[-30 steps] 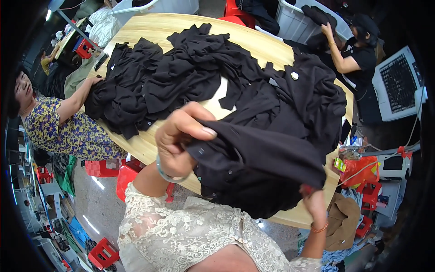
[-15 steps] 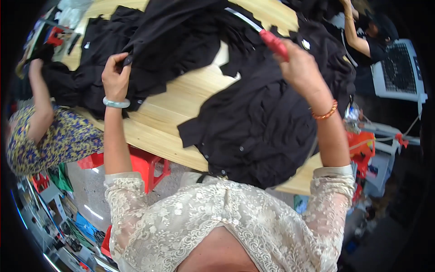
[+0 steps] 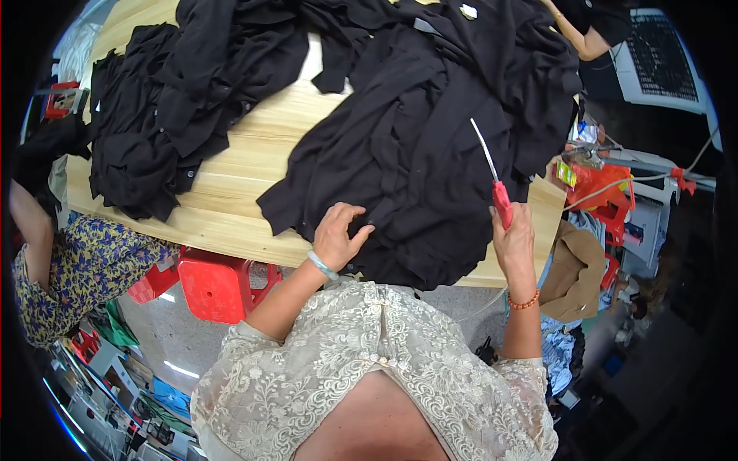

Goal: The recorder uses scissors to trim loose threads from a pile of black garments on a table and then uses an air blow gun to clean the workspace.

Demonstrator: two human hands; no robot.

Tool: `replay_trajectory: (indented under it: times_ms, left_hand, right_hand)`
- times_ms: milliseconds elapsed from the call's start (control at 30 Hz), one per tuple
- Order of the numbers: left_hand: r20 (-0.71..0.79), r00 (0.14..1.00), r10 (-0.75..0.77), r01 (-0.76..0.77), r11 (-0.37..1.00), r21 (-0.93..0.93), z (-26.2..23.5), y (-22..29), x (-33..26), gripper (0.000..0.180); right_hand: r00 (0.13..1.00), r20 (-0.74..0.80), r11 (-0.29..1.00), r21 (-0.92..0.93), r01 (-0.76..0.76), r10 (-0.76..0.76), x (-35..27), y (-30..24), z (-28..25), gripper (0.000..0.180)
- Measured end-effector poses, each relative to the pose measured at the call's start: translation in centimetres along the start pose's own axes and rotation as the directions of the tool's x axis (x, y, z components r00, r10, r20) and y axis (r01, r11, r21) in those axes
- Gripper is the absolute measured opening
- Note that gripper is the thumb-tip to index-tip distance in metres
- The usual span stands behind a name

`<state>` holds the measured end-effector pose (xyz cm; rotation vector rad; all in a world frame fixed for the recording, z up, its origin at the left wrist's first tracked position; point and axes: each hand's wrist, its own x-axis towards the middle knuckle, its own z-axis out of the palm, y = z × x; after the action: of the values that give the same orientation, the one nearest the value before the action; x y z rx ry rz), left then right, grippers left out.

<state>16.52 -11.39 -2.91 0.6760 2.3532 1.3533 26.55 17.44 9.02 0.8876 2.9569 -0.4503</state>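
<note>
At the far left I see a co-worker's arm (image 3: 31,223) in a flowered sleeve, but the dark rim cuts most of that person off. Next comes a heap of black clothes (image 3: 177,100) on the wooden table (image 3: 231,192); I cannot tell one piece from another in it. A bare strip of wood runs between that heap and the black garment (image 3: 415,161) in front of me. It hangs over the near table edge, so its bottom is hidden. My left hand (image 3: 338,234) lies on its lower edge, fingers bent and pinching the cloth. My right hand (image 3: 513,242) is wrapped tight around the red handle of a thin tool (image 3: 496,180), its pale tip pointing up over the garment. At the top right, another arm (image 3: 573,34) is cut off.
</note>
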Motion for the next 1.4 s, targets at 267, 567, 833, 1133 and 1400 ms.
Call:
replay_trajectory:
  times_ms: [267,567,833,1133,1400]
  left_hand:
    - [0.322,0.872,-0.369,0.489,0.625,-0.609,3.7,-1.1,-0.8,0.027]
    - [0.144,0.936,-0.323,0.332,0.662,-0.672,6.1,2.7,-1.4,0.007]
    - [-0.11,0.984,-0.14,0.078,0.896,-0.437,7.8,3.1,-2.3,0.008]
    - [-0.176,0.978,-0.115,0.014,0.871,-0.491,8.0,2.5,-2.8,0.007]
    - [-0.024,0.95,-0.31,0.215,0.711,-0.67,7.3,1.9,-2.1,0.008]
  right_hand:
    - [0.986,0.14,0.938,0.319,-0.136,0.095,-5.4,3.3,-0.2,0.027]
    - [0.93,0.257,0.949,0.244,0.202,-0.264,-6.8,4.3,-1.5,0.028]
    - [0.761,0.545,0.935,0.238,0.263,-0.352,-8.7,4.8,-2.2,0.019]
    - [0.734,0.583,0.935,0.158,0.318,-0.349,-7.7,5.0,-3.7,0.023]
    - [0.722,0.591,0.933,0.223,0.282,-0.36,-8.2,4.7,-3.4,0.02]
